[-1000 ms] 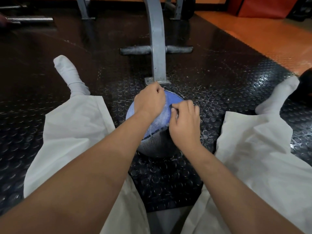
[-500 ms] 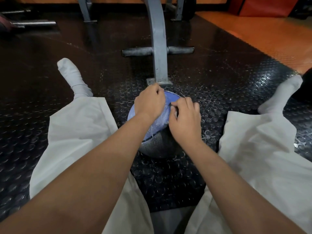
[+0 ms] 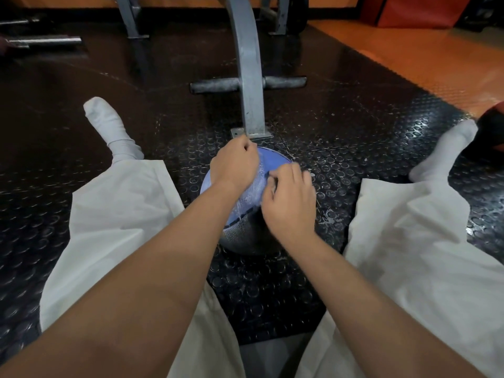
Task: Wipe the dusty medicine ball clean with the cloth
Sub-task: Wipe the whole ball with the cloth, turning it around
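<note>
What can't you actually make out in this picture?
- Cloth: none shows in the head view. If one is held, the left hand or right hand hides it.
- Top of the medicine ball: largely covered by both hands, so remaining dust there is unclear.
- Dark ball at far right: cut off by the frame edge.

Gym floor: black stud-patterned rubber matting (image 3: pixel 354 148) runs under and all round the hands, with a two-tone medicine ball (image 3: pixel 242 236) beneath them. Just beyond the left hand (image 3: pixel 234 165) a grey steel machine post (image 3: pixel 249 77) stands on a foot plate, padded roller bars (image 3: pixel 215 85) across it, more frame legs (image 3: pixel 133 20) behind. Far left of that hand lies a bare steel bar (image 3: pixel 46 40). Well beyond the right hand (image 3: pixel 289 203), to its right, are orange flooring (image 3: pixel 409 55), a red pad (image 3: pixel 417 10) and another dark ball (image 3: pixel 491 135).
</note>
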### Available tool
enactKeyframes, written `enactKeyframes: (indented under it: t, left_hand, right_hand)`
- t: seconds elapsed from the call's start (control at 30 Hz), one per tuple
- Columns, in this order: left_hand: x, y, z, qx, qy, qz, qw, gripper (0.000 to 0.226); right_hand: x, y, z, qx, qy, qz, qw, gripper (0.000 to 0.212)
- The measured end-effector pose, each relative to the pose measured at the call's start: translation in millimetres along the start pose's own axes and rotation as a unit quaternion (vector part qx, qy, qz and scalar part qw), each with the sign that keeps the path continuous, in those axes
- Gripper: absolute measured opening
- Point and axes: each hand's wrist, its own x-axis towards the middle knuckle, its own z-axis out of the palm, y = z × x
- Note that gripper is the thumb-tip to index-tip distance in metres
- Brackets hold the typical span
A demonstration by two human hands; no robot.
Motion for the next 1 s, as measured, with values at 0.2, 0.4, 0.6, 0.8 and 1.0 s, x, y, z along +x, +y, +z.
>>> enactKeyframes:
  t: [0.2,0.4,0.6,0.8,1.0]
  left_hand:
    - [-2.2,2.0,1.0,0.023,0.019,-0.01,0.999,0.029]
    - [3.3,0.2,-0.8,0.014,-0.014,-0.012,1.0,0.028]
    - [-10.8,1.9,2.5,0.01,0.025,0.03,0.999,0.027]
    - [-5.8,2.8,1.0,0.015,0.008,0.014,1.0,0.035]
    - [-9.5,1.5,-2.9,0.03,-0.022,0.013,0.999,0.041]
  right_hand:
    - [13.0,-3.5,6.7,-0.018,0.005,0.028,0.999,0.015]
    - [-22.4,2.6,7.2,-0.029,0.004,-0.062,0.998,0.023]
    - [57.9,2.1,-5.6,0.005,-0.103,0.082,0.991,0.018]
    - [-1.0,8.7,7.7,0.031,0.022,0.025,0.999,0.025]
    - [-29.1,21.2,9.8,0.103,0.045,0.0,0.994,0.02]
